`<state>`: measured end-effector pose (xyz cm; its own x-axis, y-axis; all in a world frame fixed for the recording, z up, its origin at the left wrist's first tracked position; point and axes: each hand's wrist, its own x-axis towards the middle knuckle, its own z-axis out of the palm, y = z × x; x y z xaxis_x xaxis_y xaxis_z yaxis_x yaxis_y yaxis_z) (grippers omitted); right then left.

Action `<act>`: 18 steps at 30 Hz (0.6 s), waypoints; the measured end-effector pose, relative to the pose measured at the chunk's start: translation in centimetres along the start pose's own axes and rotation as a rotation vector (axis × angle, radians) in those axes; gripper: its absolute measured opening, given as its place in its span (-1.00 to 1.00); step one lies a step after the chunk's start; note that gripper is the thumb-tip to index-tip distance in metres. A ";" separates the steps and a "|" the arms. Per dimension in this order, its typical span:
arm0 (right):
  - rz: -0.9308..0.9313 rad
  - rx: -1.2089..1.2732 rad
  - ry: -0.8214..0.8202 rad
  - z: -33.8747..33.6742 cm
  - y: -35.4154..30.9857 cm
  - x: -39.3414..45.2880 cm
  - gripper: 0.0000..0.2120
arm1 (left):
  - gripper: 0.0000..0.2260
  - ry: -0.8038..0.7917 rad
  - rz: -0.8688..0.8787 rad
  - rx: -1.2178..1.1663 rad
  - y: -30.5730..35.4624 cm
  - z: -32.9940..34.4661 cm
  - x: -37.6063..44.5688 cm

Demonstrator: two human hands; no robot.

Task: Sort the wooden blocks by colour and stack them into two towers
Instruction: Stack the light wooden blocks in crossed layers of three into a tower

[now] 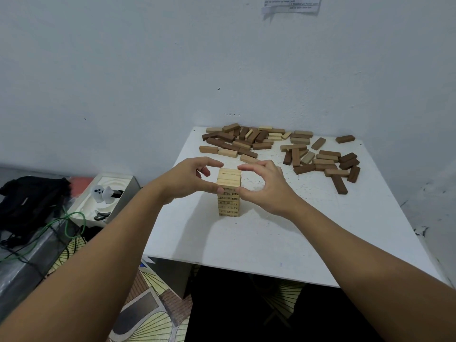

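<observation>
Far left at about 9 o'clock: crumpled black fabric bag (pixel 29 201) on the floor, thin green cable (pixel 65 224) looping beside it, then a moulded white foam tray (pixel 98 193) with scissors (pixel 102 215) and some small white plastic bits sitting in its hollows. Patterned fan-print mat (pixel 148 314) lower down at 7 o'clock. Moving in, left hand (pixel 187 180) curved round the left side of the pale tower (pixel 229 192), thumb tip touching its lower left edge, index arched over the top corner, other fingers loosely curled, so a light pinch on the stack. Tower dead centre on the flat matte white table (pixel 283 243), smooth light-wood blocks laid in neat layers, small black numbers printed on the end faces, too tiny to read. Right hand (pixel 267 186) mirroring on the right side, thumb on the tower's edge, fingers bent over the top. Up at 12 to 2 o'clock along the table's far edge, loose blocks (pixel 278 149) scattered flat, dark brown, mid brown and a few pale ones mixed. On the rough white wall at 1 o'clock, a taped paper note (pixel 292 3), printed text unreadable.
</observation>
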<state>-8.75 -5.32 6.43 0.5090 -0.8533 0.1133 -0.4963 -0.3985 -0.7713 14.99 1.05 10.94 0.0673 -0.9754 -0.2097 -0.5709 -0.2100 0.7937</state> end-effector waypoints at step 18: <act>0.035 0.034 -0.083 -0.7 -0.4 0.4 -0.48 | -0.50 -0.084 0.001 -0.049 0.2 0.0 0.9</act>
<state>-8.82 -5.72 7.24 0.5489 -0.8352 0.0345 -0.4914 -0.3558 -0.7949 14.94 0.10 10.98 -0.0028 -0.9671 -0.2545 -0.5304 -0.2143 0.8202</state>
